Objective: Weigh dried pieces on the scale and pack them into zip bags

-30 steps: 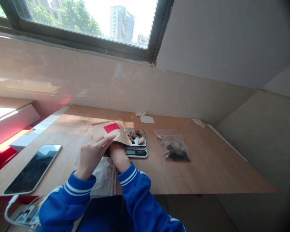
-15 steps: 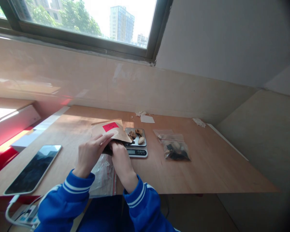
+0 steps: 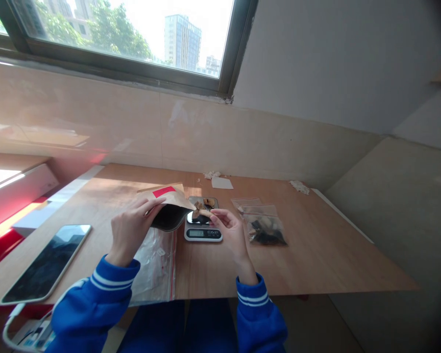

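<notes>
My left hand [image 3: 130, 226] grips a brown paper pouch [image 3: 169, 210] with a red label, holding it tilted with its dark mouth facing me. My right hand [image 3: 226, 228] hovers just over a small digital scale [image 3: 203, 232], thumb and forefinger pinched on a small pale piece. Several brown and pale dried pieces [image 3: 203, 205] lie on the scale's metal plate. The pouch's edge overlaps the scale's left side.
A clear zip bag with dark pieces [image 3: 264, 228] lies right of the scale. A flat clear zip bag [image 3: 156, 260] rests at the wooden table's [image 3: 316, 260] front edge. A phone [image 3: 46, 262] lies at the left, cable below. Paper scraps [image 3: 220, 181] sit by the wall.
My right hand has come out of the pouch and moved right over the scale with a small piece pinched. The pouch has tipped so its open mouth shows.
</notes>
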### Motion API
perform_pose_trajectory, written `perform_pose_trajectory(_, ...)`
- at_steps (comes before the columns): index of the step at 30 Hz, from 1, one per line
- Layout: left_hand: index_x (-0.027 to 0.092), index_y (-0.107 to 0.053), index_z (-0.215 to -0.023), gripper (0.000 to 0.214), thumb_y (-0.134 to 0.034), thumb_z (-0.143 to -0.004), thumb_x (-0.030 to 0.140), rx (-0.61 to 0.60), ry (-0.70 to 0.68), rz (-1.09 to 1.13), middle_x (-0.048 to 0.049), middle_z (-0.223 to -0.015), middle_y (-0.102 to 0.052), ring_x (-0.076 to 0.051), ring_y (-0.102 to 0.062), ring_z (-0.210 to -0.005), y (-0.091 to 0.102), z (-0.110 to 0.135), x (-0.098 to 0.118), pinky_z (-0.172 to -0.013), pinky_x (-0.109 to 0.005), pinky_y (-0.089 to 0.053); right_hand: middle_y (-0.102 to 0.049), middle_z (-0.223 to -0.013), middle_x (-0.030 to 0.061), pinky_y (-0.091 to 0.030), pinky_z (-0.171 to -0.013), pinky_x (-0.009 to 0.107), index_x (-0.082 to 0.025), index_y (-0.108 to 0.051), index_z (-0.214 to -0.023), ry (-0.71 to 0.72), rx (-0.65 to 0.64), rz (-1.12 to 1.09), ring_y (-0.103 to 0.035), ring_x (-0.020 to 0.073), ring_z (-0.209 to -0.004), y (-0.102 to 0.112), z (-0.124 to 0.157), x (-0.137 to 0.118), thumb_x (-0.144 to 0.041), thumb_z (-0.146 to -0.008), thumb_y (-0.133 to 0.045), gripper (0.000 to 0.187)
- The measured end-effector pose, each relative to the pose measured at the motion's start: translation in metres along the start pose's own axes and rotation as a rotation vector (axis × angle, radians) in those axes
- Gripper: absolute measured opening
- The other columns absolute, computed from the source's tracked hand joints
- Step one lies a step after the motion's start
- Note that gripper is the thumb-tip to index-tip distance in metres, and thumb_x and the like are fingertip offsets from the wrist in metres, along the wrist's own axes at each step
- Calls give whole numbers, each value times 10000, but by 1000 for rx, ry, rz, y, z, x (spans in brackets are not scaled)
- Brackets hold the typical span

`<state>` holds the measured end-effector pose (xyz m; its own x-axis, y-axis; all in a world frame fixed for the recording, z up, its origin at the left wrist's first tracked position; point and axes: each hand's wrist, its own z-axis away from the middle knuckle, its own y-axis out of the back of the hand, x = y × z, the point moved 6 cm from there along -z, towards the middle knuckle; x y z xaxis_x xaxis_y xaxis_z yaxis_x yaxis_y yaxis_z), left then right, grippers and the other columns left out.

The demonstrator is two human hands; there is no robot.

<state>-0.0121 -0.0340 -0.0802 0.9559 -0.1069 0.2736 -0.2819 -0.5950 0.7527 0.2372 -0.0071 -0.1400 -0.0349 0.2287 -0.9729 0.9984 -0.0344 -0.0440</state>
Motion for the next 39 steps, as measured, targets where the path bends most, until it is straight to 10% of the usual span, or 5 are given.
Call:
perform_pose_trajectory(15, 328, -704, -1069, 288, -479, -923, 430, 23, 16, -42, -3, -988, -718, -169, -645, -746, 3, -1, -10, -517, -246, -302, -712, -905, 89, -443, -800, 358, -175, -696, -890, 228, 124, 731, -596, 223, -842, 12, -58, 45, -346, -891, -479, 277)
perform_pose_trajectory(26, 303, -715, -1027, 304, -464, -927, 442, 81, 33, -30, -15, -963, -701, -181, -616, -805, 7, -11, -2, -522, -270, -281, -626, -956, 104, -459, -847, 373, -167, -652, -927, 351, 273, 653, -566, 213, -928, 37, -41, 47, -261, -906, -389, 280)
perform_pose_trajectory(39, 138, -652, -1085, 442, -343, -966, 431, 301, 167, 43, -122, -1161, -557, -302, -492, -1136, 18, -95, -23, -962, -433, -354, -594, -1050, 129, -448, -917, 409, -155, -612, -1028, 339, 325, 636, -529, 222, -1033, 45, -32, 76, -231, -911, -368, 282)
